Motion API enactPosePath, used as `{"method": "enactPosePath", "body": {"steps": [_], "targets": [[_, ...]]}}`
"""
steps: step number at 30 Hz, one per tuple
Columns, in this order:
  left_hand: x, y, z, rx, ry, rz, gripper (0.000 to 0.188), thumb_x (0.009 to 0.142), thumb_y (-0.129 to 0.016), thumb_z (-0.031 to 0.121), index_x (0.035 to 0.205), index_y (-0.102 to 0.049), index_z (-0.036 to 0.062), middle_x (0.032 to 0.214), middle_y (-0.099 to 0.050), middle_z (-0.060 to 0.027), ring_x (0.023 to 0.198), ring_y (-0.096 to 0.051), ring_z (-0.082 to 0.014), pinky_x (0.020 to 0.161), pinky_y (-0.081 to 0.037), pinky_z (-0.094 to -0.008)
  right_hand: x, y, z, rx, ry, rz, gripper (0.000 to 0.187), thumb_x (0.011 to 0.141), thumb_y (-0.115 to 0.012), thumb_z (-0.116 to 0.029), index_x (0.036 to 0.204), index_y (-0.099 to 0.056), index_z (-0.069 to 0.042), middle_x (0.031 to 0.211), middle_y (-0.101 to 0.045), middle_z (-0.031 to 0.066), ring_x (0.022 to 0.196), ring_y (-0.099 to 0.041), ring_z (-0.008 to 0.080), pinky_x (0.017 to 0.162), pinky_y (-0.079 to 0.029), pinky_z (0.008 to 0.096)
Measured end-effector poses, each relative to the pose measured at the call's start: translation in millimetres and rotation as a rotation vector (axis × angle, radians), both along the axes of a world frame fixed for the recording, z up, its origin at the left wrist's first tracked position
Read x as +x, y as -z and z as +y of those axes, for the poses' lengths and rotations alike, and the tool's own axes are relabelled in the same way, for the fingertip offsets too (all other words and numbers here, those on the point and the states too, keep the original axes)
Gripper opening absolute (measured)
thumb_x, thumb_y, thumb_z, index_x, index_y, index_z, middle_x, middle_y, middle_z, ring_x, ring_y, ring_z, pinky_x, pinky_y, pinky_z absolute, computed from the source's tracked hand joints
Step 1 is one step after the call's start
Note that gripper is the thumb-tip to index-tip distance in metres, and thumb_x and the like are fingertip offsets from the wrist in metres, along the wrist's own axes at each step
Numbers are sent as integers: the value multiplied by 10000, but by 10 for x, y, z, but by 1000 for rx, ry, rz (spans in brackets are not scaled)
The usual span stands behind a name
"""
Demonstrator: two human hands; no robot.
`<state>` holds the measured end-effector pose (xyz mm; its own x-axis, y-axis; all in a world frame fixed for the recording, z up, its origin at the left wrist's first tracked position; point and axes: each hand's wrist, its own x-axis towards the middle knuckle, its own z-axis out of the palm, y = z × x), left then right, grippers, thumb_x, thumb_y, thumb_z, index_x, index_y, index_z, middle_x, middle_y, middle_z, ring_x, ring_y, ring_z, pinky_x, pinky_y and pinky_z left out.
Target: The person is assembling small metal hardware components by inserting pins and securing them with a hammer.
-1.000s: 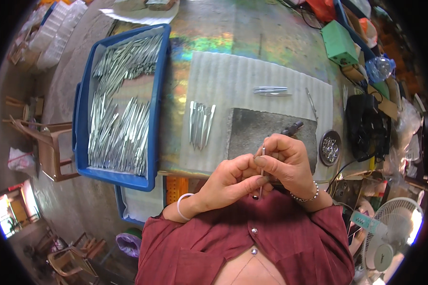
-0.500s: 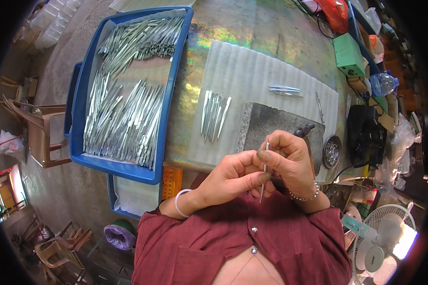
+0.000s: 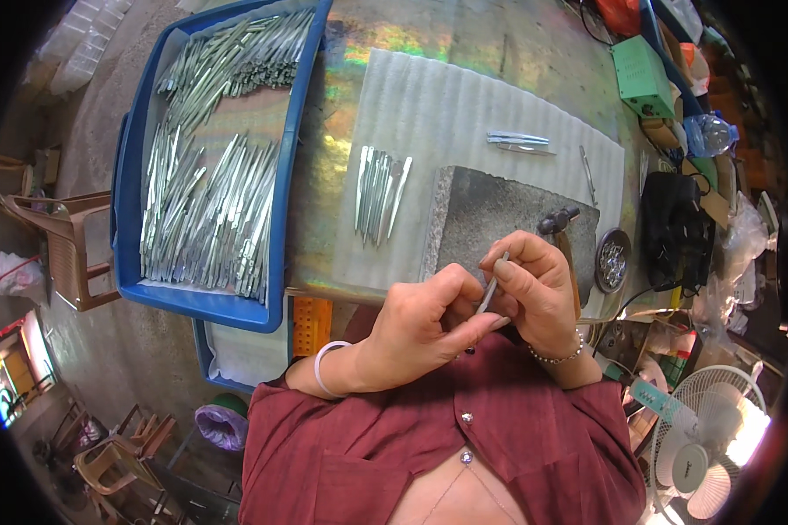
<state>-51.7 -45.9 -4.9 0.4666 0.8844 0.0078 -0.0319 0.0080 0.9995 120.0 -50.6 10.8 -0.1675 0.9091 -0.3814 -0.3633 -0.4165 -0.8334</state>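
See worktable (image 3: 311,219) under most of it, w/ blue tray (image 3: 193,312) at L, loaded w/ thin metal strips. Note white foam sheet (image 3: 446,96) R of tray, bearing a short row of similar strips (image 3: 400,197) and, nearer R, dark stone slab (image 3: 481,210). Spot hammer (image 3: 559,220) at slab's R side, handle partly behind R hand.

Find L hand (image 3: 433,311) by table's near edge, w/ fingers curled in, thumb stretched out; can't tell if gripping or only steadying. Find R hand (image 3: 538,280) just beside, w/ thumb and fingers pinched on metal piece (image 3: 488,294). Locate piece in front of chest, slanting betw. both hands, lower end by L fingers.

Judge piece light, stiff, prob. slick; unlikely to snap, but poss. bent or scratched if forced. Take hold near mid-length, thumb against fingertips; pinch firm, since apt to roll. Keep off the ends, poss. sharp.

Vs. earlier frame: see tray and sheet a bit higher and further L in view, prob. from head move. Find piece now tilted, not near-upright, and no longer sticking out below L thumb.
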Motion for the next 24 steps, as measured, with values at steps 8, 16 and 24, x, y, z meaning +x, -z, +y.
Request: {"method": "enactPosePath", "body": {"steps": [8,16,24], "targets": [[51,-17,47,-167,60,-37,229,792,-715,25,912,-520,21,597,-534,7,538,-507,-24,471,-387,-201,76,58,16,-27,39,51,98,913,-572,-92,946,-578,0,650,-515,-16,479,-388,22,424,-290,184],[-52,141,32,-294,-12,-413,249,845,-612,-38,1080,-537,-6,954,-537,-76,839,-566,-108,755,-477,-219,141,54,90,-58,69,112,125,910,-566,-78,1009,-556,-1,718,-583,45,487,-443,42,437,-346,180],[-303,-20,383,124,-459,201,113,889,-561,54,924,-620,-36,811,-587,-70,734,-558,-129,665,-447,-243,358,-30,-20,37,-26,-108,210,900,-568,-58,1091,-511,8,834,-601,65,592,-506,50,521,-401,170]]}}
